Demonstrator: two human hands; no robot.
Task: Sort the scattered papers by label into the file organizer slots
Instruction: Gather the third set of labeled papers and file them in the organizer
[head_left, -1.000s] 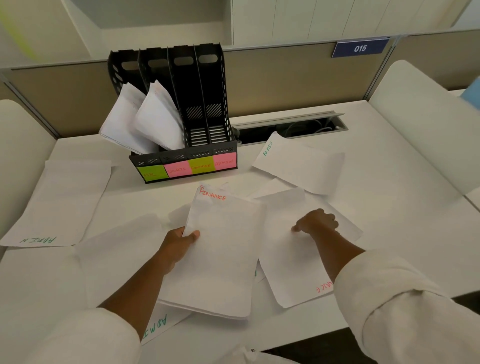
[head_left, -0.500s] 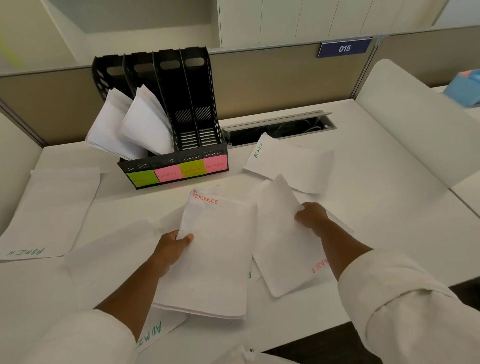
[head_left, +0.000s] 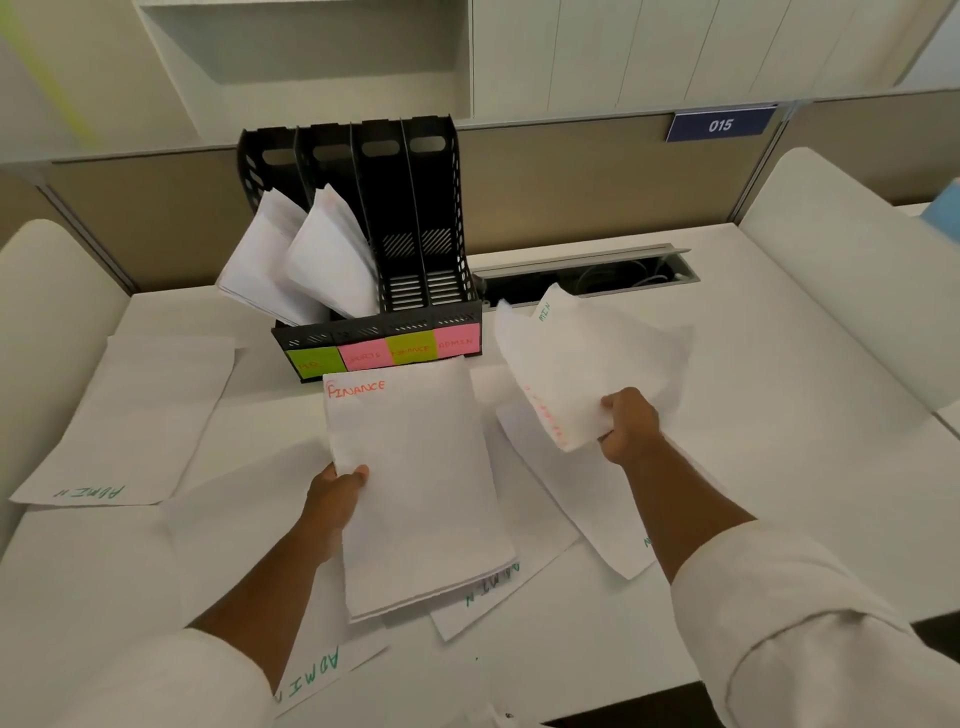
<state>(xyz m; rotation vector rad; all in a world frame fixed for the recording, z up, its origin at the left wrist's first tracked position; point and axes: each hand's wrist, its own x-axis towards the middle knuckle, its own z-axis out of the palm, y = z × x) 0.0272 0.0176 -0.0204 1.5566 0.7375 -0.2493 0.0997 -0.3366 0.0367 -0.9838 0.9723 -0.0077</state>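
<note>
A black file organizer (head_left: 431, 332) with four slots stands at the back of the white desk (head_left: 779, 415); sticky labels on its front read HR, SPORTS, FINANCE, ADMIN. The two left slots hold papers (head_left: 306, 265); the two right slots look empty. My left hand (head_left: 335, 491) grips a stack of sheets marked FINANCE (head_left: 415, 493) by its left edge, held above the desk in front of the organizer. My right hand (head_left: 626, 423) holds a single sheet with orange lettering (head_left: 550, 384), lifted off the desk and curling. Several ADMIN sheets lie scattered, one at far left (head_left: 130, 421), others under the stack (head_left: 493, 587).
An open cable slot (head_left: 597, 273) runs along the desk behind the lifted sheet. Beige partition walls close the back; white rounded dividers stand at the left (head_left: 47, 291) and right (head_left: 841, 270). A blue object (head_left: 948, 213) shows at the far right edge.
My right hand has picked the orange-lettered sheet off the desk and raised it up and to the right. The FINANCE stack in my left hand has moved closer to the organizer.
</note>
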